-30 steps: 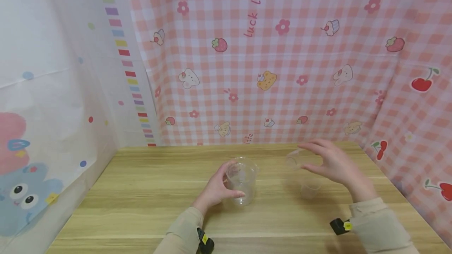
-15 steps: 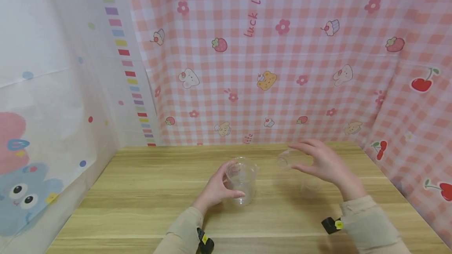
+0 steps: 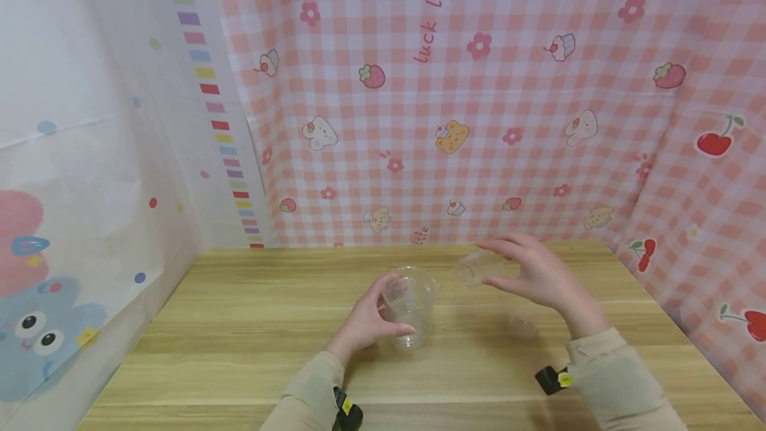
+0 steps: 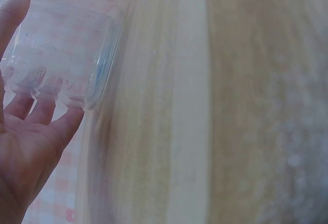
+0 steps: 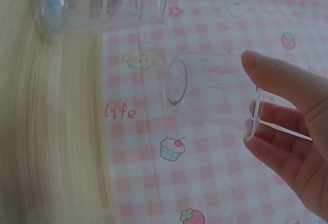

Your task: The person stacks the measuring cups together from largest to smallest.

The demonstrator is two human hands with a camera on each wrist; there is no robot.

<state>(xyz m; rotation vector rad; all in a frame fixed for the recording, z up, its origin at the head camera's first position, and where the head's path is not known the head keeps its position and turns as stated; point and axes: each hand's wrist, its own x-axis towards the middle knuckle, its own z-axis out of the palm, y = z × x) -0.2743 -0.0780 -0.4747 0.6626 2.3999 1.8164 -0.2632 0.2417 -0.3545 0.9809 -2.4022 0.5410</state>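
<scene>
A clear plastic cup (image 3: 421,301) stands upright on the wooden table, and my left hand (image 3: 366,321) holds it from the left, thumb in front and fingers round the far side. Those fingers show through its wall in the left wrist view. To its right, my right hand (image 3: 535,275) holds a smaller clear plastic cup (image 3: 469,270) above the table. Thumb and fingers grip this cup near its rim, seen plainly in the right wrist view, with its base (image 5: 177,82) pointing toward the larger cup. The two cups are apart.
Another transparent cup (image 3: 522,323), very faint, stands on the wooden table (image 3: 251,351) below my right hand. A pink checked cloth (image 3: 455,85) hangs behind the table, with a white patterned cloth (image 3: 120,151) at the left.
My right hand has moved left with the small cup, bringing it closer to the larger one. The left hand and its cup have stayed still.
</scene>
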